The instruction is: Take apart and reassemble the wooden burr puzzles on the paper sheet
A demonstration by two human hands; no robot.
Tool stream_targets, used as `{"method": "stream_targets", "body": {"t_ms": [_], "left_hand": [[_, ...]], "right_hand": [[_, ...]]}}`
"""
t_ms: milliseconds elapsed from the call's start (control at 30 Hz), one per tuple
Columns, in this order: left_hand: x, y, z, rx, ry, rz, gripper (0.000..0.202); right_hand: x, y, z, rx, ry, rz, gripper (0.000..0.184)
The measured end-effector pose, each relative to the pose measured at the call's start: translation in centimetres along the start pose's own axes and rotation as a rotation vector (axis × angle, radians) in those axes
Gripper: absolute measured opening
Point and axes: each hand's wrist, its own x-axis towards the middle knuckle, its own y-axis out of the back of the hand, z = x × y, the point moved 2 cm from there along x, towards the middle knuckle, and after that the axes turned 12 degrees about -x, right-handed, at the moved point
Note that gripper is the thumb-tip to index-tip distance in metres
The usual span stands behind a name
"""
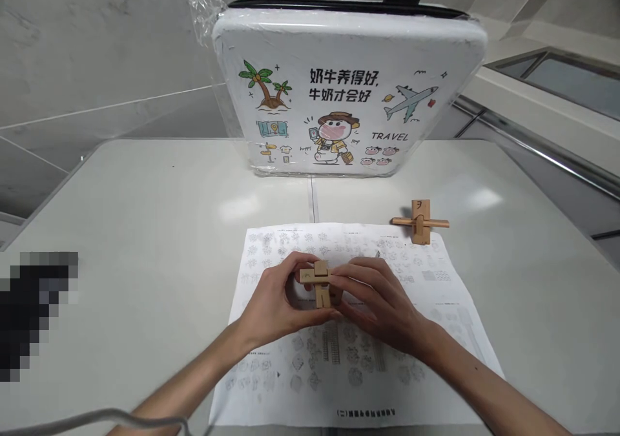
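Note:
Between both hands, just above the printed sheet (271, 410), is a small wooden interlocking puzzle (321, 287) made of crossed light-brown blocks with dark marks. My left hand (278, 297) is curled around its left side, thumb along the bottom and fingers behind. From the right, my right hand (378, 297) pinches the puzzle with its fingertips over the crosspiece and thumb below. Fingers cover parts of the blocks. Beyond my right hand, a second set of crossed wooden pieces (420, 229) rests at the sheet's upper right corner, a dark mark on its top.
A white suitcase (290, 42) with cartoon prints and plastic wrap stands at the back of the pale table (145, 242). A grey cable (106, 415) crosses the lower left corner. A dark pixelated patch covers the left edge. Metal rails run along the right.

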Motion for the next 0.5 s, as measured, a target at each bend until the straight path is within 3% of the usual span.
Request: {"method": "stream_targets", "body": {"t_ms": [500], "left_hand": [[-0.01, 0.16, 0.07, -0.073, 0.026, -0.027, 0.060]], "right_hand": [[0.19, 0.14, 0.08, 0.038, -0.035, 0.030, 0.064]]}}
